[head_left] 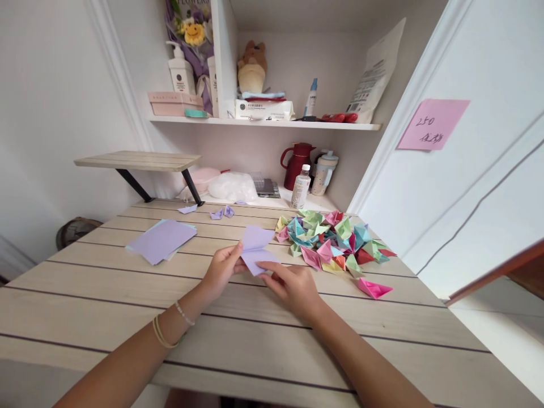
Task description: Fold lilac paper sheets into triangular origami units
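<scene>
A creased sheet of purple paper is held up over the middle of the table, a fold running across it. My left hand pinches its left edge between thumb and fingers. At its lower right corner, my right hand grips the same sheet, thumb below and fingers above. To the left lies a stack of paper sheets, purple on top with pale blue edges beneath. A heap of folded paper boats in many colours sits to the right, and one bright pink paper boat lies apart in front of it.
Small purple folded papers lie near the table's back edge. Behind stand a bottle, a red jug and a tumbler. A raised wooden stand with black legs is at back left, below a white shelf.
</scene>
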### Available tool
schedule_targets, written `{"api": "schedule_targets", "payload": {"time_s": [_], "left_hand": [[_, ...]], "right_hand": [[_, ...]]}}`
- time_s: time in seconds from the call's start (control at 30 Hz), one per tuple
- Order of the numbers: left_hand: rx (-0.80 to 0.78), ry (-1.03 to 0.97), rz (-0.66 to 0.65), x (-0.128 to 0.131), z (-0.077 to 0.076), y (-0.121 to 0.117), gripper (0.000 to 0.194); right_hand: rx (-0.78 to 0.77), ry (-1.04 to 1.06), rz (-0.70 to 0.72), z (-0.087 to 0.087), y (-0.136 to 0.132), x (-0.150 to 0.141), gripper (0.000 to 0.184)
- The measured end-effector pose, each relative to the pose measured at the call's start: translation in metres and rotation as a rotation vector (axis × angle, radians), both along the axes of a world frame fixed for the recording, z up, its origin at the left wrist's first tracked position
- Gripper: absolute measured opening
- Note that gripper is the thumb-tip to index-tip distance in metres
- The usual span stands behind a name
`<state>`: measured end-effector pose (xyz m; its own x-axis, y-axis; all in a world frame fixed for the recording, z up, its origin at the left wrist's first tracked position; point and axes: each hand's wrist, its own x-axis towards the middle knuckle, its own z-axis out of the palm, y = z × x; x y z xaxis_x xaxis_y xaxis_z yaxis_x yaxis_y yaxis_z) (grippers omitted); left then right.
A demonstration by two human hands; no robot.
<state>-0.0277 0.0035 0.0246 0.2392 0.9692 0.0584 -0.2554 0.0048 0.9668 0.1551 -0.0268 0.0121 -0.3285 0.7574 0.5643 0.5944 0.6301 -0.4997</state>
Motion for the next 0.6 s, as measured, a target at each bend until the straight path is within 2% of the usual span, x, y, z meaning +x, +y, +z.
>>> {"api": "schedule_targets", "payload": {"time_s": [0.2,0.3,0.43,0.6], "left_hand": [[0.024,-0.041,0.006,0.002,-0.001,0.000,0.037],[0.007,0.003,-0.013,0.002,-0.002,0.001,0.035],[0.030,0.177,-0.093,0.003,-0.005,0.000,0.035],[0.045,0.216,-0.096,0.004,-0.004,-0.004,0.030]], "right_hand": [[-0.257,0.308,0.034,0.009,0.005,-0.003,0.025],[-0.258,0.383,0.083,0.011,0.011,0.001,0.023],[-0.291,0.438,0.144,0.012,0.015,0.003,0.013],[-0.486,0.709,0.060,0.009,0.016,0.001,0.020]]}}
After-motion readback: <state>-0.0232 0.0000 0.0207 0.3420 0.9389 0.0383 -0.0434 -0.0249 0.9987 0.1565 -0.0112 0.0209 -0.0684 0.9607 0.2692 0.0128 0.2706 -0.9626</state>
